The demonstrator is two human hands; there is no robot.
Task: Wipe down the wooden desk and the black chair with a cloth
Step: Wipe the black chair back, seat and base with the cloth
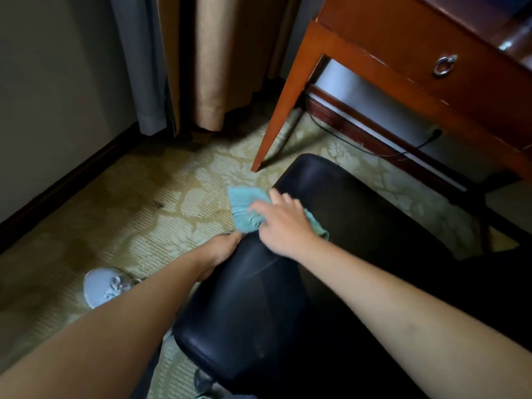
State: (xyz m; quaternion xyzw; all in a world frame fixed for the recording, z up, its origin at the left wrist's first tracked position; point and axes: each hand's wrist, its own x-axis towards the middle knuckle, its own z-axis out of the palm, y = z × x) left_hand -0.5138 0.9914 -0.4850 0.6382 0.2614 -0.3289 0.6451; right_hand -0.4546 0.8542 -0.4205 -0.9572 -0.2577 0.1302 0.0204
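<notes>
Cloth point(244, 210) under flat right hand point(283, 223); left hand point(221, 251) grips black chair point(259, 312).

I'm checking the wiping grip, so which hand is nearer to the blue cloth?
Right. The right hand rests on top of the blue cloth, pressing it against the black chair. The left hand grips the chair's edge just below the cloth.

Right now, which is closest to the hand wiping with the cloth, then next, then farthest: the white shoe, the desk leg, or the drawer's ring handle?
From the right hand on the cloth:
1. Desk leg, just beyond it, up and ahead.
2. White shoe, down to the left on the carpet.
3. Ring handle, far upper right on the desk drawer.
</notes>
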